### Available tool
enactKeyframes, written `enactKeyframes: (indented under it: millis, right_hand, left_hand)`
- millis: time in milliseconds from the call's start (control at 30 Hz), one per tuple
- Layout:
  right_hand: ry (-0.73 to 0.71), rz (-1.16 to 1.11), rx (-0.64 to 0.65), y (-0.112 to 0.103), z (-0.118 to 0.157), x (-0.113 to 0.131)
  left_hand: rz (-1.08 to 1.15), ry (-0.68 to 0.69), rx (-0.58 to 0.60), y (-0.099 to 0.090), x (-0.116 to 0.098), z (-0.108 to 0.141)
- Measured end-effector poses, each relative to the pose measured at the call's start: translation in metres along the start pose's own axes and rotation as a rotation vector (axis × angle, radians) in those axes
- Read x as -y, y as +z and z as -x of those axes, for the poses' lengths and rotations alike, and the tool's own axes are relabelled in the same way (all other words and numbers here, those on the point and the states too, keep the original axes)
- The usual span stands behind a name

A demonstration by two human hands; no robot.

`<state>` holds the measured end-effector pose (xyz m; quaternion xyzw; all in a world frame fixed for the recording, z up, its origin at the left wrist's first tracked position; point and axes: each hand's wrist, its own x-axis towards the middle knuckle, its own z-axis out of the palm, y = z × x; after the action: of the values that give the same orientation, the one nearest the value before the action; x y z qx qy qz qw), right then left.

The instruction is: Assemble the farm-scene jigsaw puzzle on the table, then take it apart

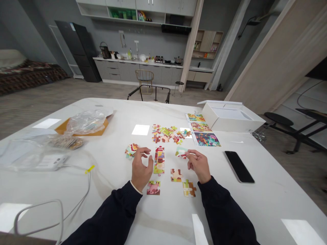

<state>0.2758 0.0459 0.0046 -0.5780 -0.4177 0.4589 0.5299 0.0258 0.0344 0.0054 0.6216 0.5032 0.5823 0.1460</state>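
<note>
My right hand (198,164) pinches a jigsaw puzzle piece (181,151) with pale green, white and red on it, held just above the table. Fingers apart and nothing between them, my left hand (142,167) hovers beside a joined strip of puzzle pieces (159,161). Behind the left fingers lies a small stack of pieces (131,149). Nearer to me are three loose pieces: a pink one (153,188), a cream and brown one (176,175), and a green, yellow and brown one (189,189). A heap of mixed pieces (170,133) lies beyond the strip.
Picture sheets (203,131) lie by an open white box (230,115) at back right. A phone (238,166) rests on the right. At left are plastic bags (85,121), a bag of puzzle pieces (65,141), a white device (49,162) and a looping cable (84,200).
</note>
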Motion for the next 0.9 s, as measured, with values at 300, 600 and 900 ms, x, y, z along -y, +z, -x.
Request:
enactKeyframes:
  millis: [300, 600, 900]
  right_hand:
    - [0.014, 0.044, 0.075, 0.003, 0.002, 0.001]
    - [0.040, 0.056, 0.154, 0.004, 0.001, -0.006]
    - [0.043, -0.020, 0.097, -0.002, -0.006, -0.005]
  left_hand:
    - [-0.003, 0.027, 0.331, 0.003, -0.001, 0.004]
    - [-0.029, 0.036, 0.492, 0.005, -0.001, 0.008]
    - [-0.292, 0.073, 0.397, 0.005, 0.020, 0.006]
